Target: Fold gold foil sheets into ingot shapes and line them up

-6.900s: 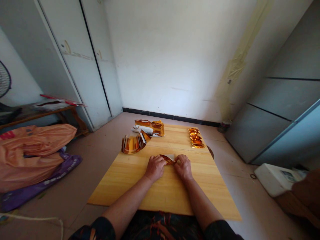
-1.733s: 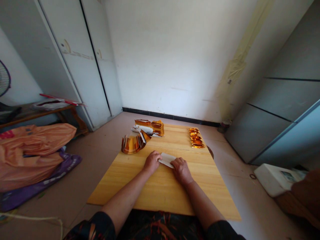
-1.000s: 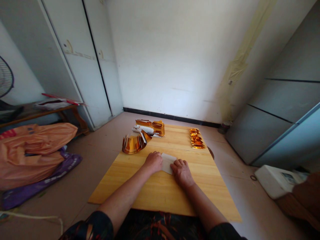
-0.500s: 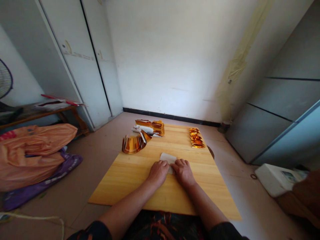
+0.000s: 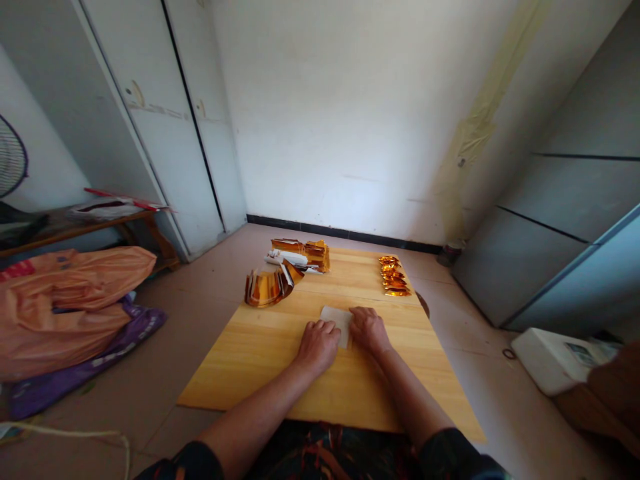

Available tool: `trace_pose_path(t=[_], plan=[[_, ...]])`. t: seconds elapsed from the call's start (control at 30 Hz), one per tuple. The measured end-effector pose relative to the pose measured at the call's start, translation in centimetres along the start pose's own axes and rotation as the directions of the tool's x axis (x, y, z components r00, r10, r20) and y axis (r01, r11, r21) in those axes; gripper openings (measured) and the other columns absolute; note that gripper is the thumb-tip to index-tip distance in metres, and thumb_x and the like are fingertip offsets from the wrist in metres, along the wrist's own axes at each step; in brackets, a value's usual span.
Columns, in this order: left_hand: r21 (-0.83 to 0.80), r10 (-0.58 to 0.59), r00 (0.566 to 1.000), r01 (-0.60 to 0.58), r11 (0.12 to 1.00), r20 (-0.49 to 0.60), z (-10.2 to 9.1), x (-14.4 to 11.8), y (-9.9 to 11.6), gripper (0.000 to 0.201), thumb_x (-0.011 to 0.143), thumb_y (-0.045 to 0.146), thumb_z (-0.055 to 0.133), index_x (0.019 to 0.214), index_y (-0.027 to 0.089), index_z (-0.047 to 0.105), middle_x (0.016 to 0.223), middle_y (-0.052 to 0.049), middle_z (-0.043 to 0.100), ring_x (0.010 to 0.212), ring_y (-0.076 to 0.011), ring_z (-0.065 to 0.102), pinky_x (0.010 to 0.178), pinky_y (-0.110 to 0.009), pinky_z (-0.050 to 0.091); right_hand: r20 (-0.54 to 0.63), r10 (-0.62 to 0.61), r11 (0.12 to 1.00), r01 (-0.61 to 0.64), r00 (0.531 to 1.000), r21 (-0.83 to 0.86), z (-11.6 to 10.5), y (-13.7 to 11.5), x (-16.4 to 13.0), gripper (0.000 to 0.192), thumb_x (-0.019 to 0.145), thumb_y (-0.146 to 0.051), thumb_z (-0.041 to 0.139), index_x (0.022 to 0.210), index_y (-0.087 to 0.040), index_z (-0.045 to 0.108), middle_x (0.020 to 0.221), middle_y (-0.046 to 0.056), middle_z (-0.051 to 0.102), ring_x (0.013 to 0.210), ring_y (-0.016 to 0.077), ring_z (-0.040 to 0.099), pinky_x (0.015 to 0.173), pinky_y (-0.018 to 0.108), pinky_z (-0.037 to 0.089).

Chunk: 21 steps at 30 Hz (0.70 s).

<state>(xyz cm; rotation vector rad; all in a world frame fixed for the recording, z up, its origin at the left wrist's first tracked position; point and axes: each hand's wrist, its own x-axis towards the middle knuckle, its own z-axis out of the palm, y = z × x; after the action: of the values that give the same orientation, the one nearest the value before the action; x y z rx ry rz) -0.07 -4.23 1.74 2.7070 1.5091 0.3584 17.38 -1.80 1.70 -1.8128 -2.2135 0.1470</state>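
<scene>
White paper sheet [image 5: 337, 319] lies flat on pale wooden board [image 5: 280, 373], both hands pressing it.

Half a second ago the hands sat side by side on the sheet's near edge; now the right hand [image 5: 369, 329] has slid up along its right edge while the left hand [image 5: 318, 343] stays on the near left corner, fingers bent, neither gripping, so a crease looks pressed in. Sheet sits mid-board. Curled gold foil strip [image 5: 266, 288] and gold foil stack [image 5: 304, 255] lie beyond on the left, row of folded gold pieces [image 5: 393, 275] far right; bare board lies all round the sheet, edges well apart.
</scene>
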Motion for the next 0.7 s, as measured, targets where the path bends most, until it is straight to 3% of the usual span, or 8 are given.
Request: trace_pose_path(t=[0.1,0.3,0.4,0.57,0.7], plan=[[-0.011,0.002,1.000,-0.002,1.000,-0.006,-0.1,-0.2,0.0,0.020,0.089,0.021,0.044,0.091,0.021,0.064,0.096,-0.005,0.063,0.093,-0.0208,0.054,0.078,-0.035,0.038,0.075,0.051,0.997,-0.047,0.996,-0.060,-0.3,-0.9,1.0,0.041,0.080,-0.022,0.051,0.121,-0.024,0.056,0.116,0.008,0.061,0.108,0.0228,0.050,0.083,0.034,0.039],[-0.053,0.002,0.999,-0.004,0.999,-0.045,0.5,-0.5,-0.4,0.019,0.086,0.023,0.051,0.100,0.024,0.064,0.103,-0.005,0.062,0.098,-0.0222,0.052,0.080,-0.036,0.039,0.205,0.098,0.995,-0.095,0.974,-0.024,-1.1,-1.3,3.2,0.040,0.071,-0.021,0.061,0.110,-0.025,0.062,0.110,0.007,0.061,0.106,0.0243,0.050,0.081,0.035,0.039],[-0.074,0.002,0.998,-0.006,0.997,-0.058,0.7,-0.5,-0.7,0.020,0.085,0.023,0.052,0.102,0.025,0.064,0.106,-0.005,0.062,0.100,-0.0225,0.052,0.081,-0.037,0.040,0.211,0.081,0.996,-0.084,0.974,0.006,-1.2,-1.3,4.3,0.036,0.067,-0.018,0.064,0.102,-0.023,0.065,0.109,0.006,0.060,0.103,0.0230,0.051,0.078,0.032,0.039],[-0.119,0.035,0.996,-0.044,0.992,-0.077,1.0,-0.5,-1.2,0.019,0.083,0.021,0.054,0.099,0.024,0.065,0.103,-0.005,0.064,0.097,-0.0220,0.054,0.081,-0.036,0.042,0.115,-0.094,0.994,0.085,0.989,0.074,-0.5,-1.3,4.4,0.028,0.072,-0.010,0.055,0.095,-0.021,0.067,0.098,0.004,0.064,0.094,0.0168,0.054,0.079,0.026,0.038],[-0.139,0.049,0.993,-0.064,0.988,-0.104,1.3,-0.5,-1.6,0.013,0.081,0.020,0.055,0.090,0.020,0.064,0.097,-0.005,0.064,0.093,-0.0207,0.057,0.083,-0.035,0.044,0.117,-0.249,0.967,0.252,0.962,-0.018,-0.3,-1.2,2.6,0.028,0.078,-0.014,0.053,0.101,-0.023,0.067,0.096,0.005,0.064,0.095,0.0183,0.052,0.080,0.027,0.035]])
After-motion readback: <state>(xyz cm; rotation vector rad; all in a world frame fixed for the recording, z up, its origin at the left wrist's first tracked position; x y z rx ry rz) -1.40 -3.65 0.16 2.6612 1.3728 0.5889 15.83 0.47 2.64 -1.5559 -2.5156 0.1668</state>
